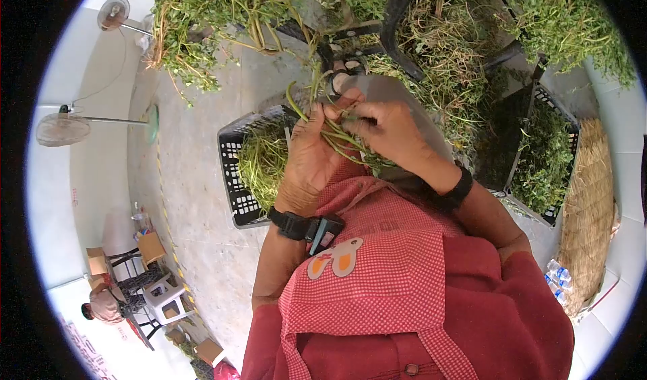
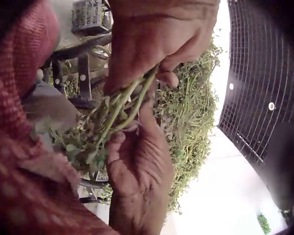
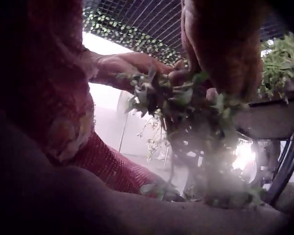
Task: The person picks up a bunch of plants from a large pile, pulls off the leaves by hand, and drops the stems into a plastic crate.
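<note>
Green stems point(image 2: 118, 108) — slim, slightly bent, leafy toward one end — sit before the red checked apron point(image 1: 391, 265), pinched between the fingers of the left hand point(image 1: 307, 156) and right hand point(image 1: 396, 134) alike.

Two bare hands work close together on a few green stems point(image 2: 118, 111). The left hand point(image 2: 159, 41), large and near, grips their upper ends; the right hand point(image 2: 143, 171) has its thumb and fingers bent in at the lower part of the same stems. Loose leaves point(image 2: 73, 144) spread from them toward the left, beside red patterned cloth point(image 2: 24, 54). Just beyond the hands, on the right, lies a thick mass of greenery point(image 2: 191, 110). Farther left are black frame bars point(image 2: 84, 78) and a slotted crate point(image 2: 90, 17); far right, a dark grid point(image 2: 257, 63).
</note>
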The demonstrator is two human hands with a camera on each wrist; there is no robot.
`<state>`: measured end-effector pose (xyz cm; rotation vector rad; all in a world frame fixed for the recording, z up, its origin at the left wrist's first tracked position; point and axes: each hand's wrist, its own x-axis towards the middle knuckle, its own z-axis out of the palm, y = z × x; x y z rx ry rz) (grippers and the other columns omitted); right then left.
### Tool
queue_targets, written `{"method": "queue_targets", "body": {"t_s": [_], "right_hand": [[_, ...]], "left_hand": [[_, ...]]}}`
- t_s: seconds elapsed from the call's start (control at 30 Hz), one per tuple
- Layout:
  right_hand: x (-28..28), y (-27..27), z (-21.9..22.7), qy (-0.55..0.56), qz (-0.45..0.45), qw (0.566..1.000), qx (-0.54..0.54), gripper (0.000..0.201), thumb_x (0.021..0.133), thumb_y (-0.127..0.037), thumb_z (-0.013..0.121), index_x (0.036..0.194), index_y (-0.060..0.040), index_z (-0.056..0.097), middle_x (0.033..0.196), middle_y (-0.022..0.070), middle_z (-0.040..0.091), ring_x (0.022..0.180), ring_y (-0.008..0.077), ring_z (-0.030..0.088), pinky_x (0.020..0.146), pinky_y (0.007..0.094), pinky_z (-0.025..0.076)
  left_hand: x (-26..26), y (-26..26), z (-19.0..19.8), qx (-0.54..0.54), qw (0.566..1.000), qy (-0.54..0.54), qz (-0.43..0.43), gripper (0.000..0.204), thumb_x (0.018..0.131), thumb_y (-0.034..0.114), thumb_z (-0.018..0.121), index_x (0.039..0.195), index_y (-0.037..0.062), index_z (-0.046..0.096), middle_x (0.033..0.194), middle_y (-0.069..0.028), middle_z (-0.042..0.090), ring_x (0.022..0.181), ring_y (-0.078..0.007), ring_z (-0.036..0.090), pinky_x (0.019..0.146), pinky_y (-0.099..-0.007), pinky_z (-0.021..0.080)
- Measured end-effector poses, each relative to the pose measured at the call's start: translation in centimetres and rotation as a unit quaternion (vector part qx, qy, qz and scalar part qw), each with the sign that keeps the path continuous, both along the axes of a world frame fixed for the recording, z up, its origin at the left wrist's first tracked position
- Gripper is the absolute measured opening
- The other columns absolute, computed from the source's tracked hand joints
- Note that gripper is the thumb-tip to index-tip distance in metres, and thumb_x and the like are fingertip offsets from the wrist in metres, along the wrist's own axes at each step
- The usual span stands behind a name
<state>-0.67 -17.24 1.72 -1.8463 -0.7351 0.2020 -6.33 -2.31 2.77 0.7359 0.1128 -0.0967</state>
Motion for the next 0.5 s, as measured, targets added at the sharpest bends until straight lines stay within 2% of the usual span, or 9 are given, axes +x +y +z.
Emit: {"method": "queue_targets", "body": {"t_s": [0.03,0.07,0.1,0.17,0.2,0.27,0.33,0.47,0.5], "right_hand": [[0.0,-0.2,0.6,0.083,-0.051,0.995,-0.030,0.024,0.080,-0.024,0.065,0.085,-0.0003,0.063,0.068,0.0157,0.061,0.055,0.0266,0.058,0.050,0.0335,0.045],[0.3,-0.5,0.4,0.082,-0.052,0.995,-0.032,0.024,0.080,-0.024,0.065,0.085,-0.0003,0.063,0.068,0.0157,0.061,0.055,0.0266,0.058,0.050,0.0335,0.045],[0.9,-0.8,-0.1,0.232,-0.048,0.967,0.091,0.024,0.082,-0.023,0.063,0.086,0.0002,0.062,0.068,0.0121,0.061,0.053,0.0223,0.056,0.047,0.0309,0.044],[2.0,-1.9,-1.1,0.433,-0.036,0.845,0.313,0.020,0.088,-0.020,0.058,0.087,-0.0005,0.061,0.067,0.0030,0.057,0.051,0.0119,0.052,0.044,0.0245,0.041],[2.7,-2.7,-1.1,0.432,-0.036,0.845,0.312,0.020,0.088,-0.020,0.058,0.087,-0.0005,0.061,0.067,0.0030,0.057,0.051,0.0119,0.052,0.044,0.0245,0.041],[4.0,-4.3,-0.5,0.449,0.005,0.789,0.420,0.016,0.090,-0.017,0.055,0.090,-0.0015,0.060,0.072,0.0046,0.060,0.054,0.0130,0.054,0.045,0.0252,0.042],[3.8,-4.5,0.9,0.448,0.014,0.786,0.426,0.015,0.090,-0.015,0.054,0.092,-0.0018,0.060,0.078,0.0051,0.062,0.059,0.0131,0.057,0.046,0.0250,0.044],[2.5,-4.1,0.8,0.445,0.077,0.842,0.294,0.016,0.087,-0.015,0.058,0.096,-0.0020,0.062,0.088,0.0072,0.065,0.073,0.0160,0.062,0.057,0.0281,0.048],[2.1,-3.5,0.6,0.296,0.088,0.935,0.173,0.017,0.085,-0.015,0.059,0.095,-0.0020,0.062,0.087,0.0071,0.065,0.074,0.0170,0.063,0.058,0.0295,0.048]], "left_hand": [[0.0,0.0,0.0,-0.002,1.000,-0.001,0.000,0.026,0.092,0.031,0.049,0.086,0.0071,0.057,0.130,-0.0188,0.045,0.121,-0.0309,0.044,0.098,-0.0442,0.042],[-0.1,0.0,-0.1,-0.027,1.000,0.006,0.008,0.028,0.094,0.030,0.047,0.084,0.0059,0.055,0.128,-0.0200,0.047,0.121,-0.0307,0.044,0.096,-0.0440,0.043],[-0.1,0.0,-0.2,-0.052,0.998,0.013,0.015,0.029,0.095,0.029,0.044,0.081,0.0046,0.053,0.126,-0.0211,0.049,0.121,-0.0305,0.044,0.095,-0.0437,0.045],[-0.4,0.1,-0.2,-0.068,0.998,0.005,0.016,0.028,0.094,0.029,0.045,0.082,0.0056,0.054,0.130,-0.0207,0.045,0.123,-0.0320,0.041,0.096,-0.0475,0.042],[-0.5,0.3,-0.2,-0.082,0.996,-0.004,0.018,0.026,0.094,0.029,0.045,0.084,0.0067,0.055,0.134,-0.0202,0.041,0.125,-0.0334,0.039,0.098,-0.0512,0.040],[-0.6,1.4,-0.2,-0.087,0.996,0.004,0.027,0.027,0.094,0.029,0.044,0.083,0.0069,0.054,0.134,-0.0204,0.040,0.127,-0.0332,0.035,0.098,-0.0531,0.039],[-0.8,1.8,-0.2,-0.090,0.995,0.012,0.036,0.027,0.095,0.029,0.044,0.083,0.0072,0.054,0.135,-0.0206,0.039,0.130,-0.0330,0.032,0.099,-0.0549,0.037],[-0.8,0.9,0.0,-0.089,0.996,-0.019,-0.003,0.030,0.094,0.036,0.044,0.083,0.0101,0.055,0.137,-0.0173,0.038,0.127,-0.0300,0.035,0.100,-0.0474,0.038],[-0.7,0.8,0.3,-0.086,0.996,-0.030,-0.014,0.030,0.094,0.037,0.044,0.084,0.0100,0.055,0.139,-0.0152,0.036,0.130,-0.0290,0.031,0.101,-0.0466,0.037]]}}
